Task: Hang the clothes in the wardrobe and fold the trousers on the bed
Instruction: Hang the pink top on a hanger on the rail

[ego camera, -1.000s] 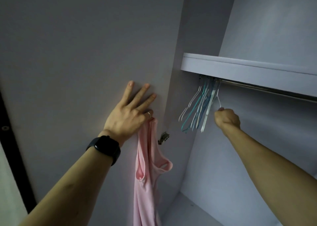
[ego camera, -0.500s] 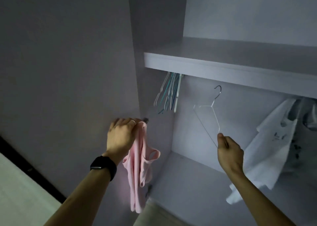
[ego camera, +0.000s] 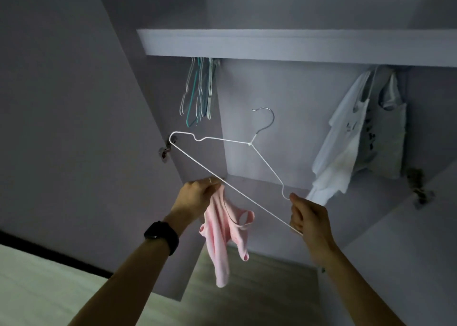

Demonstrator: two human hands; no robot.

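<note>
Beyond the hanger (ego camera: 250, 143): spare hangers (ego camera: 200, 90), hung shirts (ego camera: 346, 140).

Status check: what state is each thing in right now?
White wire hanger: off the rail, bare, right hand grips one corner.
Pink tank top: not yet hung, dangling from left hand.
Spare hangers: hanging bunched under the shelf.
White T-shirt: hanging, at right.
Wardrobe door: open.

Arms up; left grip (ego camera: 197, 198) and right grip (ego camera: 309, 218) curled
</note>
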